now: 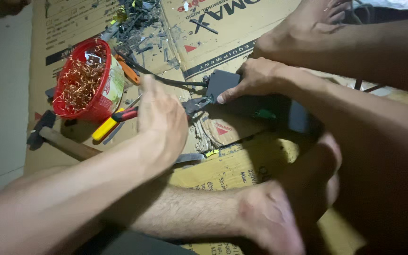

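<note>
The left hand (pixel 162 120) grips the red-and-yellow handles of a pair of pliers (pixel 133 115) whose jaws meet the edge of a dark box (pixel 251 101), while the right hand (pixel 256 78) presses down on that box with its fingers curled over the top and the thumb at the near corner. Everything lies on flattened cardboard (pixel 242 165) spread over a pale floor (pixel 1 94) — the person's bare legs and feet hide much of it, and the box's far end is lost in shadow. To the left stands a red tub (pixel 88 80) filled with bright copper wire scraps, a hammer (pixel 55 139) beside it, and dark debris (pixel 138 23) — too small to tell apart — beyond.
</note>
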